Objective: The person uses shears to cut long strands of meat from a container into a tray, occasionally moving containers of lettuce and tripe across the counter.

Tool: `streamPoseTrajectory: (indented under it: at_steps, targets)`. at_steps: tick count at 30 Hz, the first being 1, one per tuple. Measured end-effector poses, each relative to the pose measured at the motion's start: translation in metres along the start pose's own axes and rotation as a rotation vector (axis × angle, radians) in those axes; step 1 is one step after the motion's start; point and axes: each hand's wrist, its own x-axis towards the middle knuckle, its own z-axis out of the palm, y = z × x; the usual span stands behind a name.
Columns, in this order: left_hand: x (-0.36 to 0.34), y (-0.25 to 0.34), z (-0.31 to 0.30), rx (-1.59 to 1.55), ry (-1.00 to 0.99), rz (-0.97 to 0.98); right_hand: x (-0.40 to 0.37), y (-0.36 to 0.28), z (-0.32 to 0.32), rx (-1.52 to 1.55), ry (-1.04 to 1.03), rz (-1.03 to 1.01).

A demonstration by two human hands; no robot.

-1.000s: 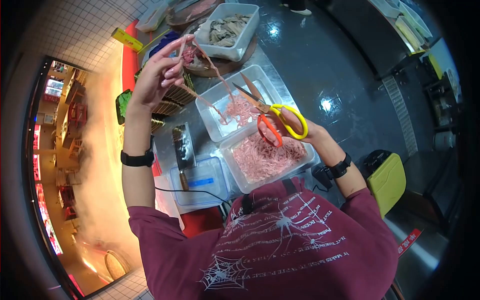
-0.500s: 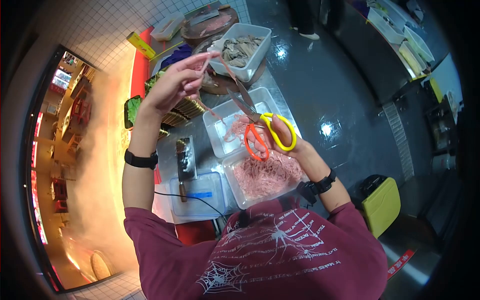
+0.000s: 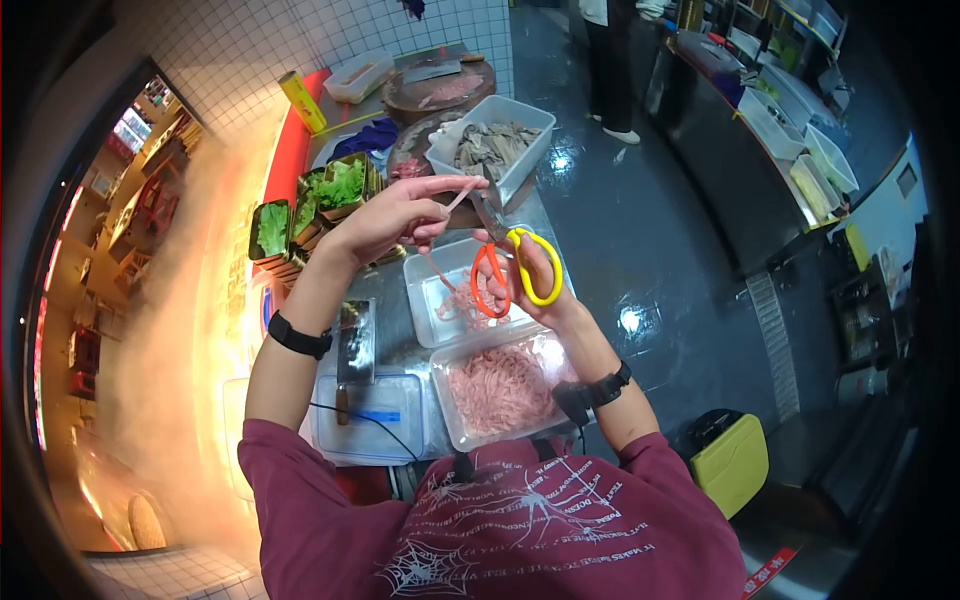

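Observation:
My left hand (image 3: 400,215) pinches a long pink meat strip (image 3: 440,270) that hangs from its fingers toward the upper clear tray (image 3: 425,318). In my right hand (image 3: 535,285) are scissors (image 3: 520,240) with one yellow and one red-orange handle. Their blades point up and sit close to my left fingertips, against the raised part of the strip. Below my right hand lie more pink strips in that tray. Nearer my body, a second clear tray (image 3: 450,415) holds a heap of pink shredded meat (image 3: 500,388).
A cleaver (image 3: 357,345) lies left of the trays, by a blue-rimmed lidded box (image 3: 325,430). Beyond are a tub (image 3: 545,125) of grey strips, round chopping boards (image 3: 400,95) and leafy greens (image 3: 342,185). Another person's legs (image 3: 608,75) stand at the back.
My left hand has come down and right, closer to the scissors. The blades, spread apart before, are now nearer together at the strip. The view has shifted, showing more of the back.

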Motion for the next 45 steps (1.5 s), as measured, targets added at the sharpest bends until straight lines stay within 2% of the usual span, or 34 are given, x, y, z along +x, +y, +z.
streamPoseTrajectory:
  at_steps: [2,4,6,8,13,17,19,20,22,23,24,26,28,30,31,32,33,34,36,37,45]
  targets:
    - [-0.004,-0.004,-0.002,0.008,-0.021,-0.010,0.003,-0.004,-0.003,-0.202,0.085,0.002]
    - [-0.009,-0.006,0.000,0.017,-0.005,-0.014,0.002,-0.012,0.000,-0.253,0.068,0.012]
    - [-0.014,-0.010,-0.003,0.068,0.009,-0.029,0.004,-0.019,0.009,-0.547,0.204,0.001]
    - [-0.016,-0.025,-0.010,0.071,0.029,-0.025,0.005,-0.022,0.005,-0.522,0.233,-0.015]
    - [-0.022,-0.044,-0.018,0.021,0.065,-0.007,0.005,-0.024,-0.014,-0.702,0.258,-0.020]
    - [-0.007,-0.079,-0.030,0.082,0.141,0.005,-0.005,-0.028,-0.009,-0.680,0.233,-0.034]
    - [0.006,-0.095,-0.030,0.242,0.252,0.052,-0.009,-0.027,-0.013,-0.668,0.251,-0.050]
    - [0.014,-0.104,-0.031,0.239,0.248,0.050,-0.011,-0.028,-0.015,-0.659,0.270,-0.070]
    - [0.031,-0.128,-0.036,0.406,0.264,0.173,-0.020,-0.028,-0.028,-0.639,0.299,-0.059]
    - [0.035,-0.136,-0.037,0.663,0.321,0.202,-0.025,-0.029,-0.032,-0.668,0.318,-0.059]
    - [0.035,-0.147,-0.037,0.658,0.315,0.197,-0.031,-0.027,-0.035,-0.697,0.340,-0.057]
    - [0.025,-0.168,-0.029,1.307,0.606,0.093,-0.049,-0.024,-0.034,-0.676,0.376,-0.046]
    - [0.014,-0.183,-0.014,1.173,0.543,0.020,-0.072,-0.025,-0.035,-0.813,0.377,0.026]
    - [-0.001,-0.202,0.004,0.919,0.429,-0.120,-0.090,-0.012,-0.060,-0.754,0.418,0.076]
    - [-0.007,-0.220,0.016,0.910,0.407,-0.135,-0.099,-0.008,-0.059,-0.814,0.463,0.068]
    - [-0.010,-0.247,0.032,0.870,0.291,-0.137,-0.109,-0.003,-0.058,-0.876,0.511,0.065]
    - [-0.009,-0.274,0.048,0.826,0.177,-0.135,-0.115,0.001,-0.054,-0.825,0.553,0.071]
    - [-0.006,-0.297,0.062,0.805,0.159,-0.145,-0.124,0.004,-0.053,-0.821,0.573,0.093]
    - [0.003,-0.340,0.085,0.989,0.206,-0.188,-0.134,0.006,-0.053,-0.849,0.603,0.243]
    - [0.008,-0.357,0.091,0.974,0.274,-0.154,-0.137,0.010,-0.054,-0.859,0.609,0.228]
    - [0.024,-0.357,0.092,0.848,0.343,-0.239,-0.150,0.020,-0.044,-0.877,0.614,0.218]
